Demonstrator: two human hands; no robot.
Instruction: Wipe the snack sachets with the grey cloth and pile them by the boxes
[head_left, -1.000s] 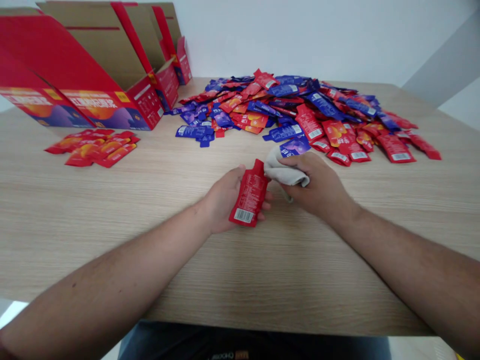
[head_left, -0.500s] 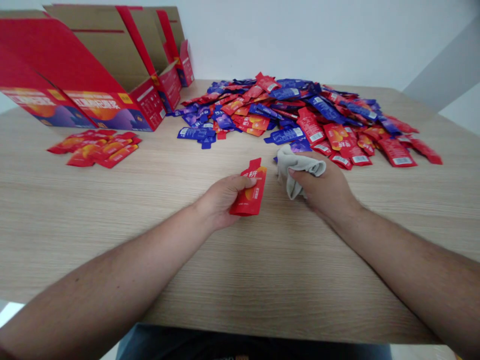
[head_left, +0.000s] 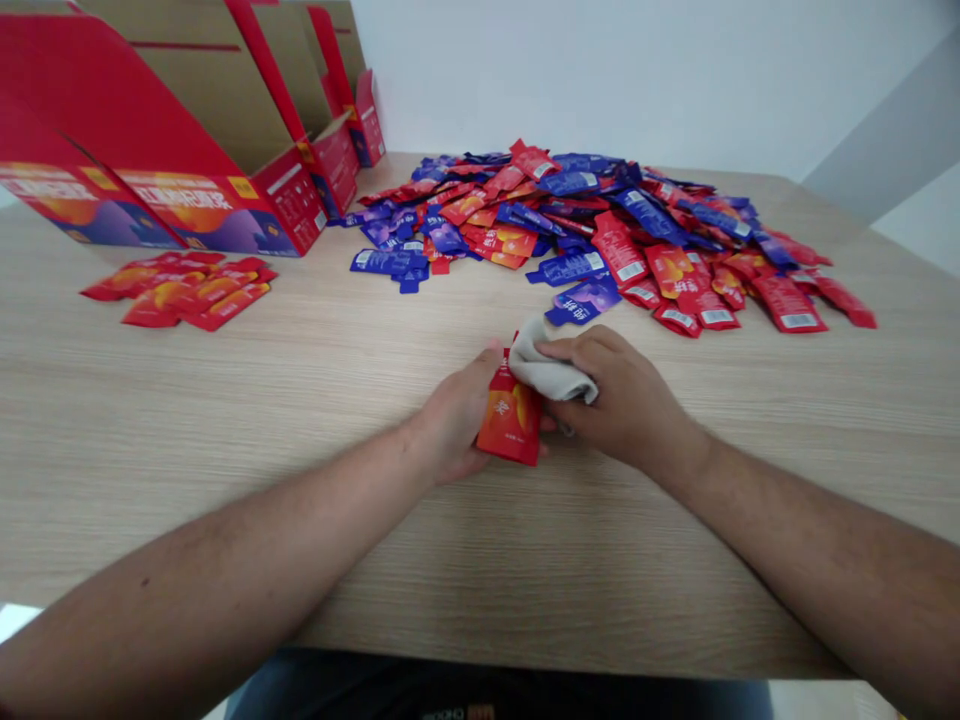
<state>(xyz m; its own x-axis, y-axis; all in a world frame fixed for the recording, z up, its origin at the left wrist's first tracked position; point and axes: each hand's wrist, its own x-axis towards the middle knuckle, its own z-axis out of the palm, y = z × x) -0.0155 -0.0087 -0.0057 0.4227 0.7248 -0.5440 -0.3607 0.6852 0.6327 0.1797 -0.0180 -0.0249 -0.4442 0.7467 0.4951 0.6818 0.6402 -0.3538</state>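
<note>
A red sachet (head_left: 511, 425) with an orange print lies in my left hand (head_left: 459, 415), which grips it from the left side over the table. My right hand (head_left: 626, 395) is closed on a pale grey cloth (head_left: 551, 370). The cloth touches the upper part of the sachet and covers some of its front. Just beyond my hands a single purple sachet (head_left: 585, 298) lies at the front of a large mixed pile of red and blue sachets (head_left: 622, 215).
Several red sachets (head_left: 184, 290) lie together on the left of the wooden table (head_left: 300, 400). Behind them stand open red cardboard boxes (head_left: 202, 200), side by side with tall lids raised. A white wall (head_left: 600, 70) rises behind the pile.
My right hand has moved left with the cloth, from beside the sachet onto it. My left hand has shifted its hold, and the sachet is slightly lower and nearer to me.
</note>
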